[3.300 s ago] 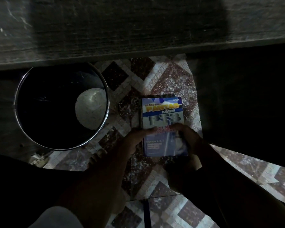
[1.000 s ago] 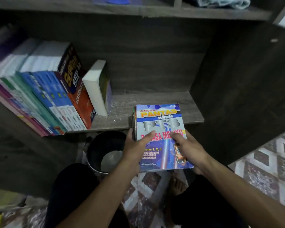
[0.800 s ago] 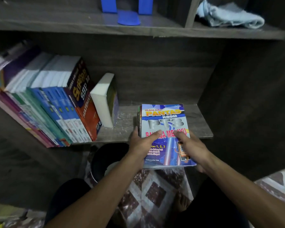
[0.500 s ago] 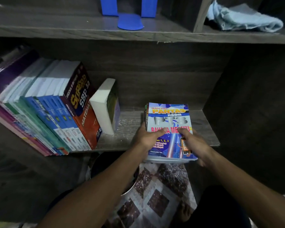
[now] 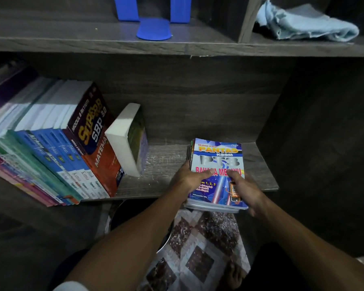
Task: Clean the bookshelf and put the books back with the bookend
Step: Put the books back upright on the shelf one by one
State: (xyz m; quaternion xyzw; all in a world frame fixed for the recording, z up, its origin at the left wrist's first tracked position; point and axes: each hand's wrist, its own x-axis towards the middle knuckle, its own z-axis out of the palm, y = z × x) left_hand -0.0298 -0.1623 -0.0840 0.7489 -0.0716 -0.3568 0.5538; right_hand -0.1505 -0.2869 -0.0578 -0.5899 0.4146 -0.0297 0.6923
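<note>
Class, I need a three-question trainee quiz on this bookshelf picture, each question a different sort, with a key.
1. True or false: the blue bookend stands on the upper shelf.
2. What lies in the upper right compartment? A cloth, B cup, C lamp.
3. Fill in: the left hand and right hand grip the stack of books at the ____ shelf.
Key: 1 true; 2 A; 3 lower shelf.

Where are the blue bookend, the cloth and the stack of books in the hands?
blue bookend point(image 5: 153, 29): head view, on its flat rounded base.
cloth point(image 5: 307, 24): head view, middle of the crumpled fabric.
stack of books point(image 5: 219, 158): head view, top book's cover.
</note>
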